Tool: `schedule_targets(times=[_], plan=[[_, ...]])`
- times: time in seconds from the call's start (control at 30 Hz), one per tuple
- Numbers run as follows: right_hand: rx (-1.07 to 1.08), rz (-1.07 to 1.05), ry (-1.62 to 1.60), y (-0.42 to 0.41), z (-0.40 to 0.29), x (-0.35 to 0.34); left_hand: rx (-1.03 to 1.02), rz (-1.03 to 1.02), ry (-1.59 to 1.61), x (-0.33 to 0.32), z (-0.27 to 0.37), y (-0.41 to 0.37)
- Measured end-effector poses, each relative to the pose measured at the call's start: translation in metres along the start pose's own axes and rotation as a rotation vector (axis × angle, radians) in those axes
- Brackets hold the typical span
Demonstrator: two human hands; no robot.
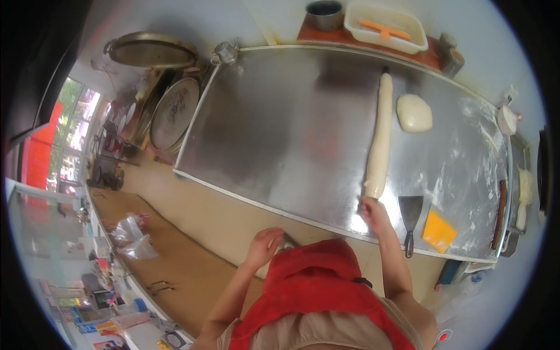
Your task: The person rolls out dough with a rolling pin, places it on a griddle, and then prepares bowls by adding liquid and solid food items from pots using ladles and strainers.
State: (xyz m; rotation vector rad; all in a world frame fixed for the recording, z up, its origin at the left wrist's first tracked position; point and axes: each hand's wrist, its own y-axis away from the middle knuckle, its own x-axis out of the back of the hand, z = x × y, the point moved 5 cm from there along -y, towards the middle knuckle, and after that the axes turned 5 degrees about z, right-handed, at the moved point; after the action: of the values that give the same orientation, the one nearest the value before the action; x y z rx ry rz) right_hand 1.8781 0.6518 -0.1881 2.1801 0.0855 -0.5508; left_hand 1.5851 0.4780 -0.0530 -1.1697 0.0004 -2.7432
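Observation:
On a metal worktable [280, 131], a long roll of pale dough [380, 135] runs from the back toward the front edge. A dark tip, perhaps a rod's end, shows at its far end. My right hand [372, 212] is closed at the near end of the roll; whether it grips the dough or a rod's end there cannot be told. My left hand [265, 247] hangs in front of the table's edge, near the red apron [315, 280], with nothing seen in it. A rounded lump of dough [414, 113] lies right of the roll's far part.
A scraper [410, 218] and a yellow plastic dough scraper [438, 232] lie right of my right hand. White flour marks the table's right side. Behind stand a white tub [385, 28] and a metal pot [324, 15]; a metal teapot [225, 52] sits at the back left corner.

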Motion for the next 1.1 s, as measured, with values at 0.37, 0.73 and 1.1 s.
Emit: schedule_targets(times=[0.37,0.73,1.1], plan=[[-0.131,-0.099,0.258,0.081,0.085,-0.118,-0.16,-0.017,0.005,0.081,-0.094,0.013],[-0.304,-0.57,0.337,0.038,0.27,-0.419,0.486,-0.374,0.74,0.188,-0.206,0.0],[0.316,-0.904,0.769,-0.087,0.135,-0.656,0.845,0.066,1.276,0.261,-0.397,-0.04]])
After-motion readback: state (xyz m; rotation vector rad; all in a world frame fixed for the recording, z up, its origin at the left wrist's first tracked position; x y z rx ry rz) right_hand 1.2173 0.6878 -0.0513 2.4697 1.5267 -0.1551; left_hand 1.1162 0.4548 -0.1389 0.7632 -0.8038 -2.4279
